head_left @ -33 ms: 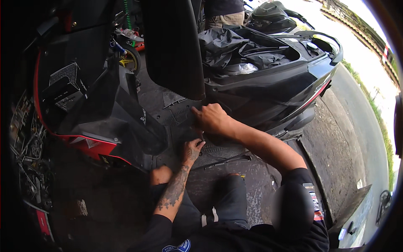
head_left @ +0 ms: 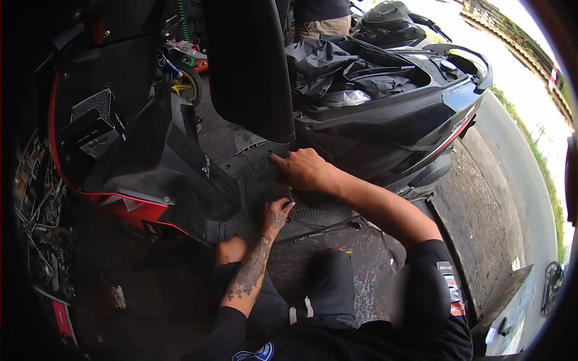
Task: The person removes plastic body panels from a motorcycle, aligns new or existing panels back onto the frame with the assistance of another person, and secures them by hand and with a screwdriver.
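Right hand [head_left: 303, 168] edged leftward, knuckles up

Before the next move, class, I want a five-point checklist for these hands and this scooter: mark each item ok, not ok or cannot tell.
1. Left hand in view at the footboard: ok.
2. Right hand in view, farther out than the left: ok.
3. Grip on any small part or tool confirmed: cannot tell, too shadowed.
4. Black seat raised: ok.
5. Under-seat compartment emptied: not ok, crumpled black sheeting inside.

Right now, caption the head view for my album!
Bare left hand and right hand at the textured dark footboard of a red-trimmed scooter.
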Available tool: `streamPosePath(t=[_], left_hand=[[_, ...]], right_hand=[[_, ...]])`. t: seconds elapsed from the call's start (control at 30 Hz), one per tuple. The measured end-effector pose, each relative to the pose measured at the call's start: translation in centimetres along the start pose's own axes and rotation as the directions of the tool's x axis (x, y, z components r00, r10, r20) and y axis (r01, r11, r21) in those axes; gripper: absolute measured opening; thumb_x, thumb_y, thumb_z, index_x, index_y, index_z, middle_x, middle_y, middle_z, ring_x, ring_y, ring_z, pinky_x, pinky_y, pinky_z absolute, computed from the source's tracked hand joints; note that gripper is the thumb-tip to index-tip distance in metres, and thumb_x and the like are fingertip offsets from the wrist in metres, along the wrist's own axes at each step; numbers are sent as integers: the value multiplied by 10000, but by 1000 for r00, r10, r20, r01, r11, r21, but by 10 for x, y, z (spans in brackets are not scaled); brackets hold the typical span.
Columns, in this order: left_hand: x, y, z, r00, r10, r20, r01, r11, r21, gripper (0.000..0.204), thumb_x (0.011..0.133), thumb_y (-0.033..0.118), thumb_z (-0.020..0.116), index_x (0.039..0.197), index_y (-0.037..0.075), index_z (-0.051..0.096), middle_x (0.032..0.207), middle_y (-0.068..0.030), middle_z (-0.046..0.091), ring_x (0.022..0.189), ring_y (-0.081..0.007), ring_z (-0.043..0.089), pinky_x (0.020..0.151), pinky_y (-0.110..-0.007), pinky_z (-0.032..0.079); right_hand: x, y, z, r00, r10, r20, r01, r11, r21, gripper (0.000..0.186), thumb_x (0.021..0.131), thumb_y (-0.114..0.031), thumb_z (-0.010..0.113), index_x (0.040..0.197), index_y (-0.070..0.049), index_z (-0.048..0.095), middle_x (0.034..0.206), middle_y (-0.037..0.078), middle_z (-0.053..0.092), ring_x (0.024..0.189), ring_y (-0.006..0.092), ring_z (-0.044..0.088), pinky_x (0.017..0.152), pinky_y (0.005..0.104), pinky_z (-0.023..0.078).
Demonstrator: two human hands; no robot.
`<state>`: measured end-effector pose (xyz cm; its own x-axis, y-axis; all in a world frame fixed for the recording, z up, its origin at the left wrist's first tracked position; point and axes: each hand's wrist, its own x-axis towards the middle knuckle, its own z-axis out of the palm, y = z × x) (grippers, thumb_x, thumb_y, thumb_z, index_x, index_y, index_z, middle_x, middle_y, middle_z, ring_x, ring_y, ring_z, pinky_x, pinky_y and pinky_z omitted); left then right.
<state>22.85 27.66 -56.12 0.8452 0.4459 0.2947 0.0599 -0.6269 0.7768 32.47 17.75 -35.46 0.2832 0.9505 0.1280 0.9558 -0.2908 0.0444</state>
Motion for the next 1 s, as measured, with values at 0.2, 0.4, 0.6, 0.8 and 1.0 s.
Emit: streamPosePath(t=[0.2,0.4,0.6,0.8,1.0], left_hand=[[5,-9,0,996,82,-32,-82,997,12,271,809,262,707,954,35,677,614,-148,598,513,-250,589,496,-352,421],[15,19,-22,997,-14,78,36,955,-293,276,853,213,669,1090,73,654,507,59,331,468,-81,286,438,-300,266],[8,5,-43,925,-186,332,380,507,-774,245,919,151,571,1112,14,636,607,75,526,493,-55,452,462,-251,371],[6,-4,-8,987,-60,147,57,998,22,304,775,215,700,1043,80,649,786,-187,659,772,-340,660,651,-411,497],[11,2,-10,985,8,171,-46,975,220,248,785,262,691,957,89,649,759,-158,665,789,-353,651,684,-449,496]], right_hand=[[18,6,-1,988,-151,7,152,987,-46,398,752,-312,692,1037,-41,629,707,120,654,699,315,669,588,400,540],[12,13,-3,997,-83,-1,83,995,-62,410,757,-460,684,684,-57,673,670,143,650,686,313,667,592,388,541],[8,3,-4,999,13,30,-8,988,-154,204,738,-284,663,757,-87,711,737,110,683,725,262,689,615,363,548],[6,5,0,998,26,51,-24,999,-34,403,806,-423,637,940,-43,627,734,161,658,726,347,659,627,426,528],[-9,17,1,987,12,162,-41,984,176,329,793,-299,671,1033,-100,565,845,157,670,836,369,644,715,464,509]])
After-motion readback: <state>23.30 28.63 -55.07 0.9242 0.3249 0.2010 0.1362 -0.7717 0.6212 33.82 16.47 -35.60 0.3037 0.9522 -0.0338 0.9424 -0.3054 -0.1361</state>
